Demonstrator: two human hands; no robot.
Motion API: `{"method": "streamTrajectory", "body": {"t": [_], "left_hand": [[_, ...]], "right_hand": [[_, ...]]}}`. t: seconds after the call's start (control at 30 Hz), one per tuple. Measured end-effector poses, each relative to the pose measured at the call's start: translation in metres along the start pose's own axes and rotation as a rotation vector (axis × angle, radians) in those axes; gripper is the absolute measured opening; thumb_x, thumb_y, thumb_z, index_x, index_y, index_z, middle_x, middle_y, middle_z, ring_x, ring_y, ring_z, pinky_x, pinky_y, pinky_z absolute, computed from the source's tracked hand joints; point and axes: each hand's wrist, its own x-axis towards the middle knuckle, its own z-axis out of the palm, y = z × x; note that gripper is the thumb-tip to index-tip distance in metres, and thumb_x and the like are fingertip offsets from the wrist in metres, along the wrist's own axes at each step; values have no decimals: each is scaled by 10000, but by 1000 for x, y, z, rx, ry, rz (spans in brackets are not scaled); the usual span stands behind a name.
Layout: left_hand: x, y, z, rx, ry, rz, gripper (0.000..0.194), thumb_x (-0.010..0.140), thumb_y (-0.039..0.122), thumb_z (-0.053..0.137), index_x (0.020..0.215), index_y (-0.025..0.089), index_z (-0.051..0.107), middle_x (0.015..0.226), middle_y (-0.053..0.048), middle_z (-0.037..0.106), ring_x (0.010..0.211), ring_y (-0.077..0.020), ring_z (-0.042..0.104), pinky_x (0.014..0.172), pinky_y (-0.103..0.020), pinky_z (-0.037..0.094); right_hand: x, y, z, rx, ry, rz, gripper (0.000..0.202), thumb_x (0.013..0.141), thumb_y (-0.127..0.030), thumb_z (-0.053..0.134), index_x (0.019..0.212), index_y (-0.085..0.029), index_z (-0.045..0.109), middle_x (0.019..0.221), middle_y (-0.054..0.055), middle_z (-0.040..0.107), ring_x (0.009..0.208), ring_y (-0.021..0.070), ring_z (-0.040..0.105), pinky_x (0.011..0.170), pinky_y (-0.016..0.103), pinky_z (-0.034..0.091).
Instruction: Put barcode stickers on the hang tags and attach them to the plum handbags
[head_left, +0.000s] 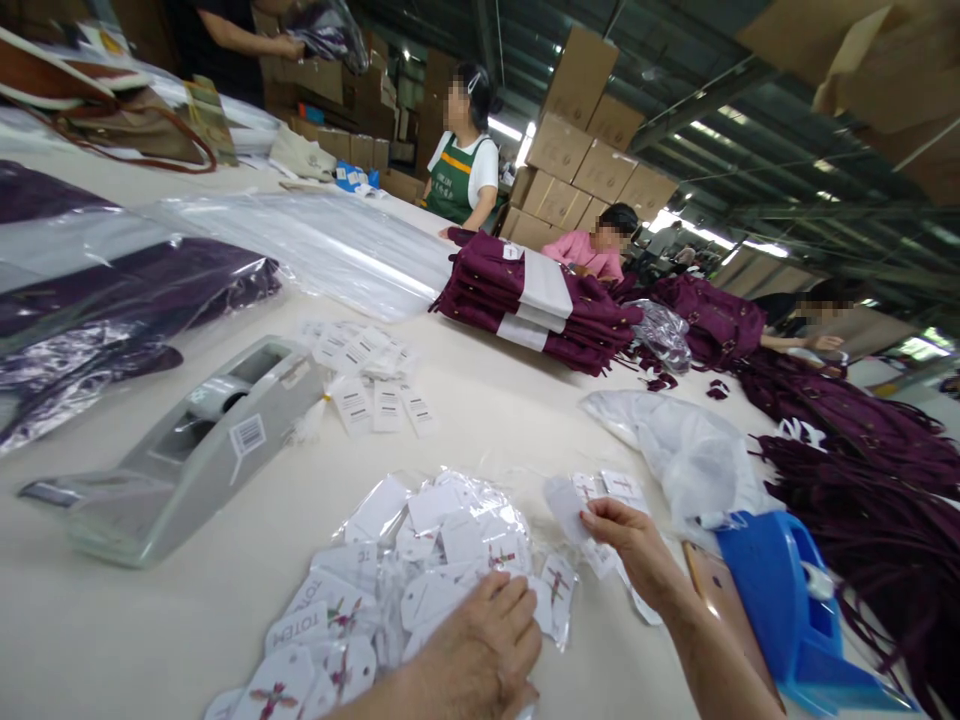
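Observation:
My left hand (480, 645) rests on a heap of white hang tags (442, 520) in clear plastic sleeves, its fingers loosely bent over them; nothing shows lifted in it. Some tags carry a printed winged figure, others the letters TOTEM. Just right of the heap, my right hand (634, 545) pinches a white tag (566, 508) between thumb and fingertips, held above a few more tags (619, 487) on the table. A phone (724, 600) lies beside my right forearm, partly under a blue tape dispenser (780, 590).
A grey tape dispenser (202, 440) stands at left, near barcode labels (375, 385). Folded purple bags (525, 300) are stacked mid-table, with clear plastic sheets (322, 245) beside them. Purple straps (862, 520) and a white plastic bag (675, 450) lie right. Several people work beyond.

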Motion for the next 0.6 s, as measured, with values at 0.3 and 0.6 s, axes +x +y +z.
{"method": "streamTrajectory", "body": {"t": [0.3,0.6], "left_hand": [[-2,1,-1,-40,-9,-16,358,851,396,469,1033,97,543,1196,-145,546,1149,-267,449,997,-401,288],[-3,3,-4,-42,-21,-32,372,861,410,448,1057,104,526,1230,-134,525,1160,-259,441,1006,-391,277]], "right_hand": [[-25,9,-6,-594,85,-335,264,689,-296,563,942,-238,609,1034,75,571,989,246,518,858,391,423],[-17,-2,20,-721,-334,-173,337,539,-74,657,840,-201,575,813,4,578,809,190,525,732,297,406]]}}
